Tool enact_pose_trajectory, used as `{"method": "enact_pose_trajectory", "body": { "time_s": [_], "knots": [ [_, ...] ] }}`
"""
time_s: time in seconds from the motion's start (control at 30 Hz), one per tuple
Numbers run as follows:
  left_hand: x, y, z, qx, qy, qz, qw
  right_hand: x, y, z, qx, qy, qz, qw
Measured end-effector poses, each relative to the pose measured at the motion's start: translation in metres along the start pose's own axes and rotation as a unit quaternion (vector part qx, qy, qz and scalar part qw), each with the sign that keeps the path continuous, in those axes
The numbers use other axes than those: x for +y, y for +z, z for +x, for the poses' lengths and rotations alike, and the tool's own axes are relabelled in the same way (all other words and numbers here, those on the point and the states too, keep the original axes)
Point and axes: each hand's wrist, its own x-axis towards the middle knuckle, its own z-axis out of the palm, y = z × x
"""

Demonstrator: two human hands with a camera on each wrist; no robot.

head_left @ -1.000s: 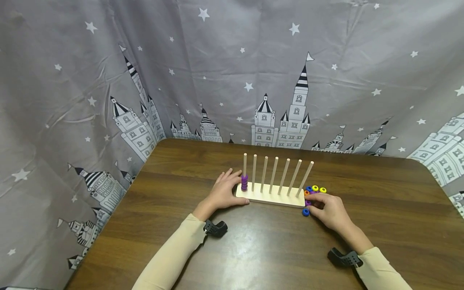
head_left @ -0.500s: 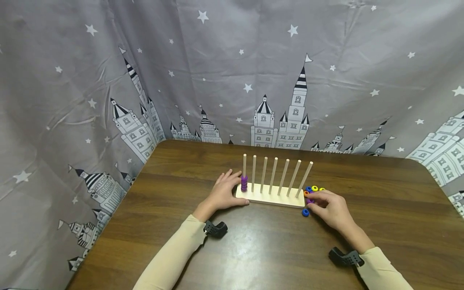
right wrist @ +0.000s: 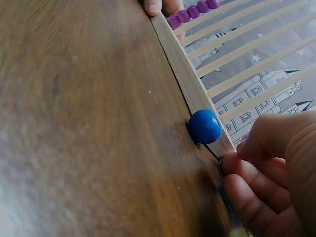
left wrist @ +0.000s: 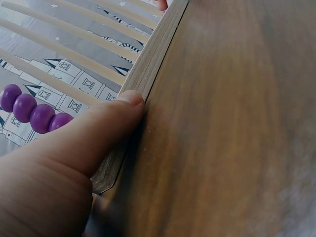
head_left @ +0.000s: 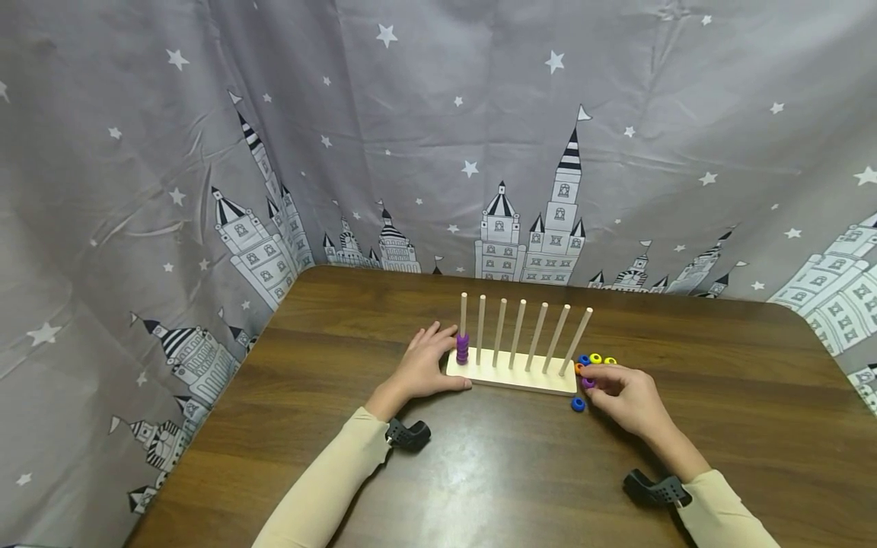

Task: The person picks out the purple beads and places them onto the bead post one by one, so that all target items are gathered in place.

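A wooden peg board (head_left: 510, 374) with several upright pegs stands on the table. Purple beads (head_left: 462, 349) are stacked on its leftmost peg. My left hand (head_left: 425, 367) holds the board's left end, its thumb (left wrist: 129, 98) along the front edge and the fingers reaching behind. At the board's right end my right hand (head_left: 626, 396) has thumb and fingertips around a loose purple bead (head_left: 588, 383), which the hand hides in the right wrist view. A blue bead (right wrist: 205, 127) lies just in front of the board's right corner, close to that hand.
Behind the right fingertips lie an orange bead (head_left: 579, 368), another blue bead (head_left: 584, 359) and yellow beads (head_left: 595, 358). The brown wooden table (head_left: 479, 472) extends to a grey curtain (head_left: 411, 152) with printed castles and stars. Each wrist wears a black strap mount.
My right hand has shifted slightly right, and the purple bead at its fingertips has come away from the board's end with it. My left hand keeps its place on the board.
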Motion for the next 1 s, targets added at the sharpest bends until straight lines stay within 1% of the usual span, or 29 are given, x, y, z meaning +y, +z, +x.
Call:
{"method": "enact_pose_trajectory", "body": {
  "time_s": [0.1,0.17,0.47,0.73,1.0],
  "knots": [
    [0.0006,-0.0003,0.0,0.0,0.0,0.001,1.0,-0.0018,-0.0017,0.0002,-0.011,0.019,0.001,0.9998],
    [0.0009,-0.0007,-0.0002,-0.002,0.0,0.0,1.0,-0.0023,-0.0022,0.0002,-0.015,0.025,0.001,0.9996],
    [0.0004,-0.0008,0.0,-0.004,-0.001,0.0,1.0,-0.0031,-0.0029,0.0005,-0.021,0.027,0.04,0.9986],
    [0.0002,-0.0014,-0.0005,-0.007,-0.004,-0.001,1.0,-0.0076,-0.0072,0.0032,-0.017,0.041,0.036,0.9984],
    [-0.0009,-0.0007,-0.0008,-0.004,0.001,0.0,1.0,-0.0092,-0.0104,0.005,-0.016,0.032,0.035,0.9987]
  ]
}}
